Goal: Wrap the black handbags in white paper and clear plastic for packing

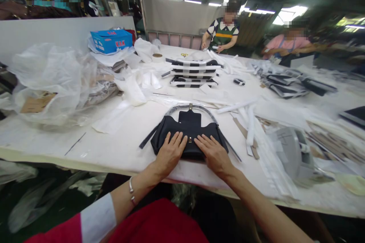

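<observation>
White table (116, 150), littered; both hands (170, 153) (216, 155) on black bag (188, 129); co-workers (224, 34) beyond.

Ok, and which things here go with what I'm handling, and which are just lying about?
Belongs:
- black bag, under your left hand and right hand
- its gold clasp, flap, strap

Apparently lying about:
- blue box
- clear plastic
- grey device

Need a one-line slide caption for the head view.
Left hand and right hand lie flat on a black handbag, its flap open, on a cluttered white worktable.
</observation>
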`<state>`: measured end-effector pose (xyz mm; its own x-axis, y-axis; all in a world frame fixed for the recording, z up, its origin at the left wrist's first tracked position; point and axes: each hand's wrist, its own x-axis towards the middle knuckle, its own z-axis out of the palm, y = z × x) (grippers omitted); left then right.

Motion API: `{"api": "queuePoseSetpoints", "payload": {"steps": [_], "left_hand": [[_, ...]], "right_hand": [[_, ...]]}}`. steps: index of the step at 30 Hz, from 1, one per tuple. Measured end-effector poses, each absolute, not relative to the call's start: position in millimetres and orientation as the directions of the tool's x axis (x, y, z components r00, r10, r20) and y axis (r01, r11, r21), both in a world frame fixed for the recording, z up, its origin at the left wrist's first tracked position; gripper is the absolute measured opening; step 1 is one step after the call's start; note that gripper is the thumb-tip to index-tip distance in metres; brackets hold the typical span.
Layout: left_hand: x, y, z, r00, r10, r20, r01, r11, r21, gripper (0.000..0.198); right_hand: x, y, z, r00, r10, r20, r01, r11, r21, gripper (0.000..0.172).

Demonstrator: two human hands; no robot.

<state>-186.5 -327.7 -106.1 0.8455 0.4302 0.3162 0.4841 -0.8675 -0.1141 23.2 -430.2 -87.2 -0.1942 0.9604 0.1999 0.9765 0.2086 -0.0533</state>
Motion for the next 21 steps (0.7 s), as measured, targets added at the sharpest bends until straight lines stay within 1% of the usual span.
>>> {"api": "queuePoseSetpoints", "payload": {"steps": [4,9,11,13,16,18,21], "left_hand": [[-190.1,-330.9,-122.0,0.834,0.405,0.376,0.479,-0.869,-0.125,0.052],[-191.3,-331.1,-119.5,0.83,0.412,0.376,0.476,-0.875,-0.093,0.055],[-190.8,-330.4,-118.6,0.826,0.409,0.388,0.472,-0.878,-0.079,0.055],[-190.6,-328.9,-118.6,0.824,0.406,0.395,0.465,-0.883,-0.062,0.054],[-192.8,-326.7,-119.6,0.836,0.386,0.389,0.435,-0.899,-0.043,0.055],[-196.2,-326.5,-121.4,0.853,0.348,0.389,0.392,-0.919,-0.037,0.059],[-199.8,-325.1,-126.7,0.868,0.233,0.439,0.275,-0.961,-0.033,0.063]], "right_hand": [[15.2,-437.6,-105.9,-0.131,0.951,0.28,0.989,0.147,-0.035,0.067],[8.5,-443.9,-98.0,-0.13,0.967,0.219,0.986,0.15,-0.076,0.059],[0.5,-444.5,-97.8,-0.093,0.973,0.213,0.99,0.113,-0.084,0.066],[-11.5,-442.7,-101.4,-0.01,0.975,0.22,0.997,0.028,-0.079,0.076],[-32.2,-437.6,-106.7,0.126,0.967,0.222,0.99,-0.109,-0.087,0.087],[-43.2,-435.5,-106.4,0.166,0.961,0.221,0.984,-0.146,-0.107,0.089],[-49.9,-436.0,-101.8,0.135,0.965,0.227,0.988,-0.114,-0.1,0.087]]}}
